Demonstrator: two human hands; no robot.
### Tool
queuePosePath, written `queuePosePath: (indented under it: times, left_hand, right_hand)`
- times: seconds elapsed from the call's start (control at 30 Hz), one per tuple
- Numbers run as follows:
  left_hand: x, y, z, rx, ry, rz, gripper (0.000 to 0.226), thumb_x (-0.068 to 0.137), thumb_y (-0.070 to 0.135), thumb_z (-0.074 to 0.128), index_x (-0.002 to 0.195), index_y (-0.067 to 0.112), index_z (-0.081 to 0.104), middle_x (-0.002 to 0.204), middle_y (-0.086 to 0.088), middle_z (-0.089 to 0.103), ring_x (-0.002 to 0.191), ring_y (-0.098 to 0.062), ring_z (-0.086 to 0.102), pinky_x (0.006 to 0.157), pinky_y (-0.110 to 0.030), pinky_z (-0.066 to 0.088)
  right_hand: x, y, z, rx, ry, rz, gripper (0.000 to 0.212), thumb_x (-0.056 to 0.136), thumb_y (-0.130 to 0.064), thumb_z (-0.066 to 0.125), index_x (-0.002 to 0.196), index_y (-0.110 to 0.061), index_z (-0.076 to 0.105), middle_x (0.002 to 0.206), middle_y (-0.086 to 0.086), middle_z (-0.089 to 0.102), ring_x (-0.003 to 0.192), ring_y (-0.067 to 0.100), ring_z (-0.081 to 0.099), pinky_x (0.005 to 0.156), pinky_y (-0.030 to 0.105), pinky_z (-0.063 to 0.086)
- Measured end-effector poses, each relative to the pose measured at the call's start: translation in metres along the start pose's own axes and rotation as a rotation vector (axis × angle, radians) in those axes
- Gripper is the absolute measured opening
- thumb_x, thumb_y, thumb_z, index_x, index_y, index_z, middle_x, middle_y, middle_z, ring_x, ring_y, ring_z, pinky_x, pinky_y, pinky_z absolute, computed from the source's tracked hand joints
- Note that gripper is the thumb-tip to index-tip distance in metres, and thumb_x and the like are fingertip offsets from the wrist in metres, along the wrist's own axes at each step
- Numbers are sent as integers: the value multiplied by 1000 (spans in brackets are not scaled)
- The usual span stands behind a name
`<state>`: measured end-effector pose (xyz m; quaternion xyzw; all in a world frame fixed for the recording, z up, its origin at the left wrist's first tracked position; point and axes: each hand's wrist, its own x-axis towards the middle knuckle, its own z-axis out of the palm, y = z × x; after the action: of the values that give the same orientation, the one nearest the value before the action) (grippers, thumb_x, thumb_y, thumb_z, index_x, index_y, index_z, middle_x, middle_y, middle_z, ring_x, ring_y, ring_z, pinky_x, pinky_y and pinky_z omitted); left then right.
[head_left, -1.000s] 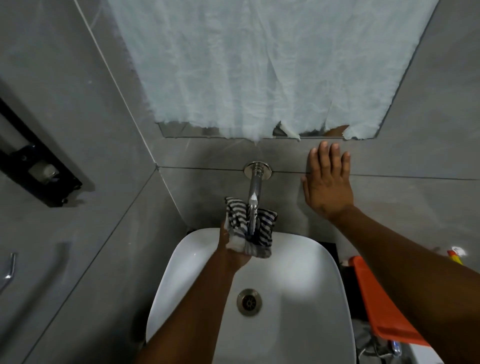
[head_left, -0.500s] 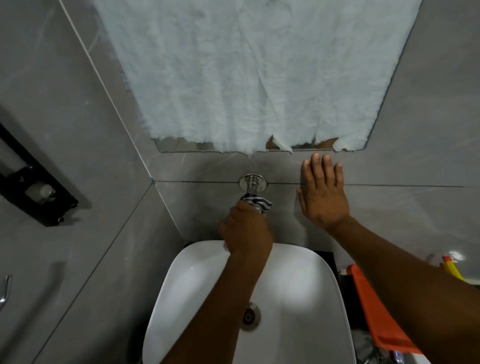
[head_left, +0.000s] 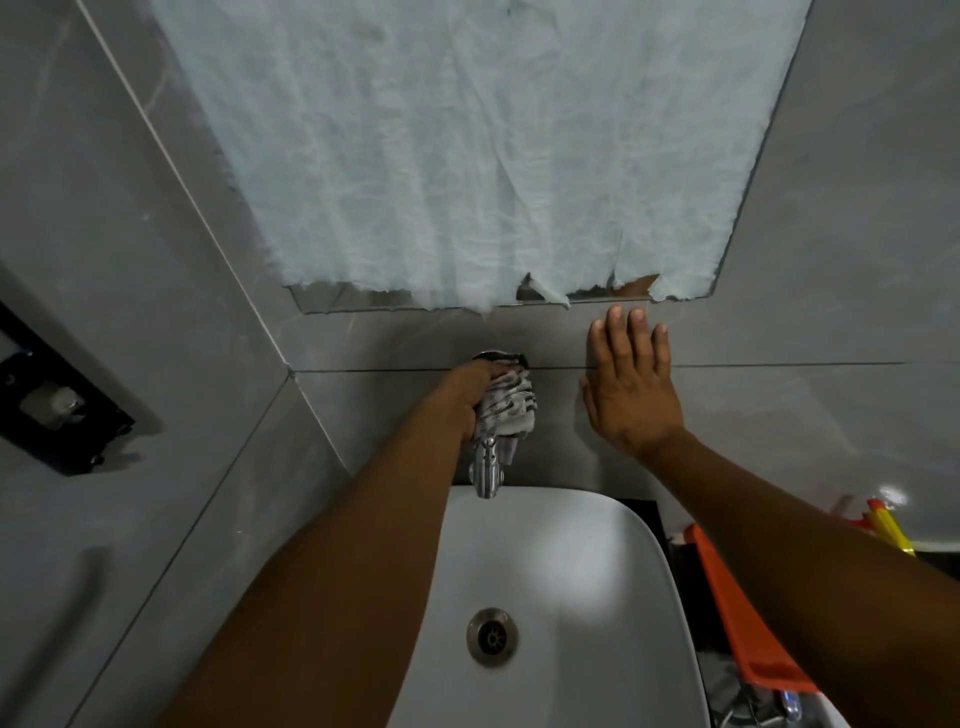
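Your left hand (head_left: 470, 395) has its fingers curled round a crumpled white cloth (head_left: 511, 410) with black stripes, pressing it on the chrome tap (head_left: 487, 470) where the spout meets the grey tiled wall (head_left: 779, 415), above the white basin (head_left: 597, 597). The cloth's dark marks are too blurred to read. Your right hand (head_left: 631, 395) lies flat on the wall just right of the tap, fingers straight, below the sheet-covered mirror (head_left: 363, 302).
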<state>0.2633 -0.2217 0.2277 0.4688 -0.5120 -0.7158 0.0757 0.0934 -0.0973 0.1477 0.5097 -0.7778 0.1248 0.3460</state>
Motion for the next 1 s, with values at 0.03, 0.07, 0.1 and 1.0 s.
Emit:
queuePosePath:
  times: [0.03, 0.07, 0.1, 1.0]
  left_hand:
    - [1, 0, 7, 235, 112, 39, 28, 91, 31, 62, 79, 8, 71, 79, -9, 73, 69, -23, 71, 81, -38, 62]
    - [0, -1, 13, 499, 277, 101, 27, 90, 32, 61, 87, 8, 72, 90, -10, 73, 82, -26, 72, 88, -41, 59]
    - [-3, -5, 18, 727, 439, 200, 26, 88, 31, 61, 95, 9, 72, 98, -10, 73, 91, -29, 71, 89, -41, 57]
    - [-75, -190, 5, -896, -307, 31, 33, 77, 27, 67, 101, 5, 66, 76, -12, 75, 59, -23, 72, 56, -31, 61]
  right_hand:
    - [0, 0, -2, 6, -12, 2, 76, 95, -37, 48, 155, -3, 14, 163, 23, 12, 151, 35, -4, 121, 54, -4]
    - [0, -1, -5, 13, -24, 5, 75, 96, -36, 48, 154, -3, 15, 163, 23, 13, 150, 36, -2, 121, 56, -1]
    - [-1, -2, -7, 20, -32, 7, 75, 96, -35, 48, 154, -2, 16, 162, 24, 13, 150, 37, 0, 121, 58, 3]
    - [-5, -23, -42, 148, -247, 158, 89, 83, -26, 55, 156, -7, 8, 165, 18, 1, 152, 39, -1, 122, 59, 9]
